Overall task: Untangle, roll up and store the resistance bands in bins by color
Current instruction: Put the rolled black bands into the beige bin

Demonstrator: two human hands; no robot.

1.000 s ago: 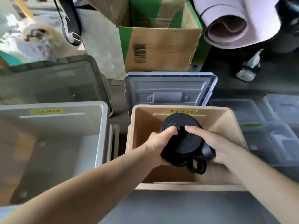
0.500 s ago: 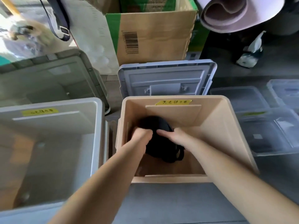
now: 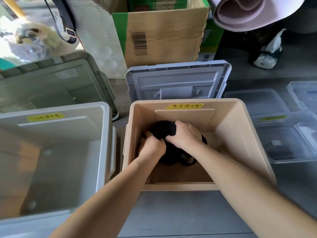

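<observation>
A rolled black resistance band (image 3: 165,129) lies deep inside the beige bin (image 3: 240,134), near its floor. The bin carries a yellow label on its far rim. My left hand (image 3: 151,147) grips the roll's left side. On top of the roll, at its right, my right hand (image 3: 184,134) presses down with fingers curled over it. A loose black loop pokes out below my right wrist. Both forearms reach down into the bin and hide much of the band.
A white bin (image 3: 103,134) with a yellow label stands to the left. A grey lid (image 3: 176,79) leans behind the beige bin, a greenish lid (image 3: 51,79) behind the white one. Clear plastic boxes (image 3: 283,134) sit at right. A cardboard box (image 3: 163,31) and rolled mat (image 3: 248,12) stand behind.
Both hands have lowered the black roll from above the beige bin's rim down to its bottom. The view has shifted closer over the bin.
</observation>
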